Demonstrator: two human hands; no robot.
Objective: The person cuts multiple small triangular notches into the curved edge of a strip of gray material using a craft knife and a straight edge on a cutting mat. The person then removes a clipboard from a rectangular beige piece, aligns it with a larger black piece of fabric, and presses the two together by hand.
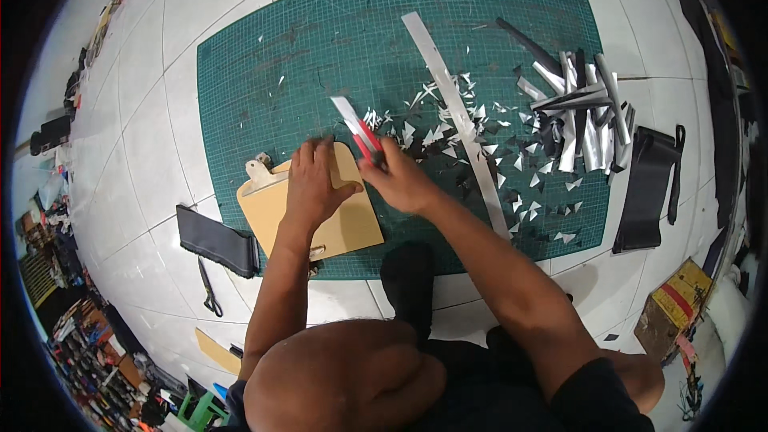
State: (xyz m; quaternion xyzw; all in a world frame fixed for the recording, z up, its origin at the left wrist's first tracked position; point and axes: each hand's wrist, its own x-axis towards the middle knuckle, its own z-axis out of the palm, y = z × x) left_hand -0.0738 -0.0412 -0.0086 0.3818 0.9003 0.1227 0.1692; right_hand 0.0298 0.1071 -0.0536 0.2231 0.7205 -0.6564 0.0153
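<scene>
My right hand (398, 182) grips a red utility knife (367, 142), its long blade slid out and pointing up and to the left, above the green cutting mat (304, 56). My left hand (313, 184) lies palm down on a tan clipboard (352, 220), fingers stretched toward its far edge and thumb spread to the right. The clipboard's metal clip (258, 174) sits at its upper left, and a smaller metal piece (318, 253) is at its near edge. Whether anything lies under the left fingers is hidden.
A long metal ruler (452, 96) crosses the mat among black and white scraps (438, 134). Rolled black-and-silver strips (588, 116) are heaped at right. Black material (646, 192) lies right of the mat; a black piece (214, 240) and scissors (210, 292) lie left.
</scene>
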